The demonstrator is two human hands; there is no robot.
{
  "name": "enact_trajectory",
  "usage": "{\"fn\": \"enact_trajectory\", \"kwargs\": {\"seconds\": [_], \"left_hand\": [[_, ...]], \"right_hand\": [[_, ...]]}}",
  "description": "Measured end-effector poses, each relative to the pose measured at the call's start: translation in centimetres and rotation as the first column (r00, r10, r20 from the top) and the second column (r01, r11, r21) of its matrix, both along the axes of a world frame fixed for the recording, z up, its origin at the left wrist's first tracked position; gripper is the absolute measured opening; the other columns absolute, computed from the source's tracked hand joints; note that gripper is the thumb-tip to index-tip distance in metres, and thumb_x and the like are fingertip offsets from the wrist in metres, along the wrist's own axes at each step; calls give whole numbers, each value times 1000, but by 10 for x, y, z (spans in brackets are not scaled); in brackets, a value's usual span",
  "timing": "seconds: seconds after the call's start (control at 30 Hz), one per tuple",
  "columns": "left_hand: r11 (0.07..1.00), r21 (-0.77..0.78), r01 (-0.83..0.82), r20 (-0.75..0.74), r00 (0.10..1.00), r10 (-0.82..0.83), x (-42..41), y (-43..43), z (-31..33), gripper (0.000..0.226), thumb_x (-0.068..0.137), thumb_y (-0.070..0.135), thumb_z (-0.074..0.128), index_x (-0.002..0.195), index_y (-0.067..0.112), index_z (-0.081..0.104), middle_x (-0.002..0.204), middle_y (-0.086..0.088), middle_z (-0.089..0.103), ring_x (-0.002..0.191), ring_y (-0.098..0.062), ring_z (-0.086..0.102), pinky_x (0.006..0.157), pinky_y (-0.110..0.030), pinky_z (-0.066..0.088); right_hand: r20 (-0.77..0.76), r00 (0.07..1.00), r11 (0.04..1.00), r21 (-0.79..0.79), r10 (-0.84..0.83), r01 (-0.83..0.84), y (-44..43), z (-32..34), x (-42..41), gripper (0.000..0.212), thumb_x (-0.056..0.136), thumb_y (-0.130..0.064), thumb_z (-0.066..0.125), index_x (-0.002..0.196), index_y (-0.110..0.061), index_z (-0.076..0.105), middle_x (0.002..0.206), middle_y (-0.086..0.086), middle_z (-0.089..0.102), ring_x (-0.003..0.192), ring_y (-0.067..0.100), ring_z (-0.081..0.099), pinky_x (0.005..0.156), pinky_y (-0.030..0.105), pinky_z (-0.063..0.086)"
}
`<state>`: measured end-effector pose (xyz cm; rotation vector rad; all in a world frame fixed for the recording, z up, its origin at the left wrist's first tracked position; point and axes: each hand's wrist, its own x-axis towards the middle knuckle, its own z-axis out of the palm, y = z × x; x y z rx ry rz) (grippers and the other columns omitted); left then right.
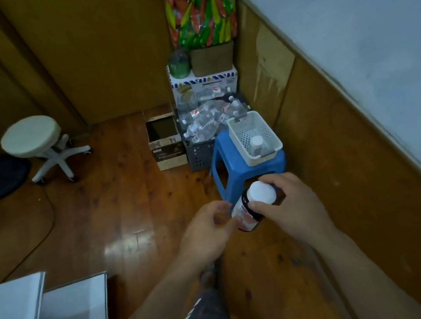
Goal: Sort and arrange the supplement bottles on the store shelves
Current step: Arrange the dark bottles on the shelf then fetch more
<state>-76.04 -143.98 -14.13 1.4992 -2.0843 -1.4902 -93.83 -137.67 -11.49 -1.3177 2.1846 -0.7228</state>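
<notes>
A dark amber supplement bottle (250,208) with a white cap and a pale label hangs in the air above the wooden floor. My right hand (290,203) grips it around the neck and shoulder. My left hand (206,229) is just left of it, fingers loosely curled, fingertips close to the label; contact is unclear. Behind, a white perforated basket (268,133) sits on a blue plastic stool (225,162) and holds one white-capped bottle (256,144).
A grey crate (199,155) heaped with clear plastic bottles stands behind the stool, beside an open cardboard box (165,144). A white round swivel stool (35,143) is at left. White shelf tops (35,316) fill the lower left. Wood panelling runs along the right.
</notes>
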Motion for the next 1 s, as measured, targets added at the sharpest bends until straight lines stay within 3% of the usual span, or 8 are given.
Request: {"fn": "enact_trajectory", "kwargs": {"seconds": [0.13, 0.23, 0.33, 0.53, 0.63, 0.8, 1.0], "left_hand": [[986, -133, 104, 186, 980, -78, -42, -102, -24, 41, 93, 46, 58, 131, 32, 51, 123, 11, 53, 107, -7, 54, 88, -25, 48], [980, -119, 160, 236, 963, -129, -71, -167, -32, 40, 94, 45, 57, 130, 29, 52, 128, 7, 54, 109, -11, 55, 88, -25, 46], [970, -88, 228, 291, 937, -194, -105, -218, -37, 42, 94, 47, 55, 130, 27, 53, 128, 4, 55, 110, -14, 57, 85, -25, 45], [974, -29, 223, 326, 924, -202, -169, -275, -59, 43, 92, 45, 57, 130, 25, 54, 125, 3, 57, 109, -14, 57, 88, -27, 49], [989, -11, 145, 352, 927, -132, -194, -293, -74, 46, 91, 45, 58, 132, 25, 53, 128, 1, 58, 114, -17, 56, 95, -34, 49], [1000, -6, 25, 428, 904, -20, -226, -315, -99, 48, 96, 48, 50, 140, 28, 44, 135, 7, 53, 120, -14, 52, 94, -28, 43], [984, 36, -176, 453, 880, 141, -252, -315, -132, 47, 94, 52, 50, 137, 33, 45, 137, 11, 54, 120, -12, 54, 89, -25, 40]], "right_hand": [[-50, 995, 995, 49, -83, 86, -84, -26, -46, 51, 79, -43, 75, 125, -29, 57, 114, -11, 51, 105, 11, 55, 84, 28, 48], [-91, 987, 986, 93, -129, 138, -134, -32, -80, 49, 81, -38, 74, 125, -28, 57, 115, -9, 53, 107, 14, 56, 81, 27, 46], [-164, 975, 974, 147, -148, 173, -180, -40, -118, 48, 81, -37, 72, 125, -26, 56, 119, -5, 55, 109, 18, 56, 83, 35, 50], [-221, 970, 974, 175, -104, 144, -279, -80, -196, 50, 79, -38, 73, 125, -24, 57, 120, 1, 56, 111, 24, 55, 84, 38, 50], [-218, 976, 984, 168, -21, 58, -327, -118, -228, 52, 81, -38, 72, 126, -19, 57, 124, 6, 55, 113, 27, 53, 86, 40, 49], [-216, 956, 951, 278, 201, -137, -397, -195, -261, 51, 86, -38, 69, 131, -20, 52, 132, 4, 51, 122, 28, 48, 90, 41, 46], [-213, 818, 755, 556, 535, -349, -429, -271, -279, 51, 90, -33, 62, 135, -17, 43, 135, 8, 44, 125, 29, 44, 93, 42, 43]]}}
